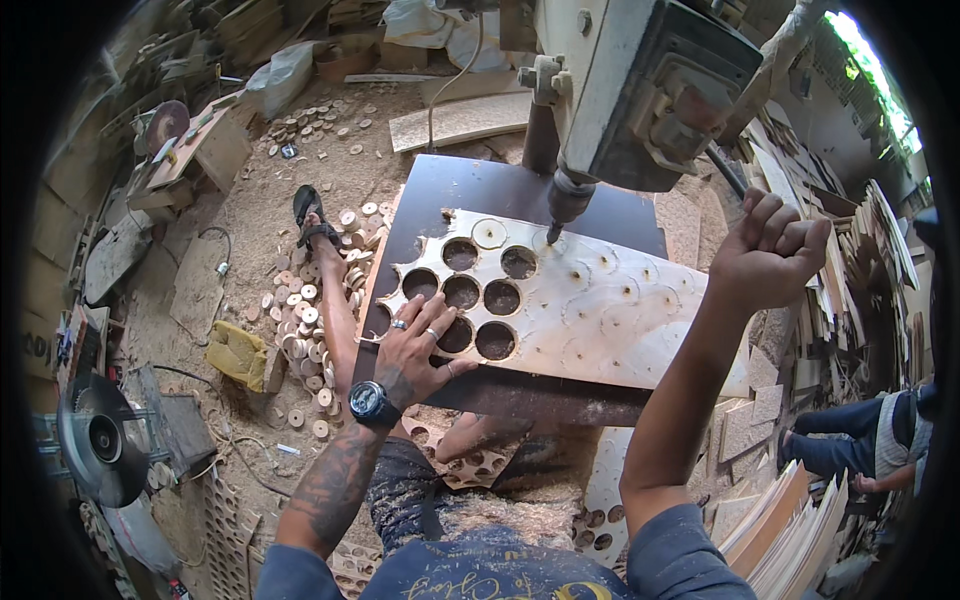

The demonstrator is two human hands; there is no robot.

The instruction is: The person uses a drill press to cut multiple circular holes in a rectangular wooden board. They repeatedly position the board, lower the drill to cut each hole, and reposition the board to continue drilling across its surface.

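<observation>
while the left hand (420, 345) touches round-holed wood (610, 320), right hand (768, 245) apparently grips lever (724, 168)

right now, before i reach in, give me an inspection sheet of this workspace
Surface: dark table, sawdust specks near its front edge.
Job's things: pale board on the table, several round holes at its left, ring marks elsewhere; drill at its far edge, contact unclear.
Clutter: wooden discs heaped on the floor beside the person's leg; yellow sack nearby.
Left hand: fingers spread on the board, among the holes.
Right hand: raised, curled at the end of a dark lever.
Cables: thin cord hanging behind the table; dark cord on the left floor.
Surroundings: stacked panels and another person at right; dark wheel at left.
</observation>
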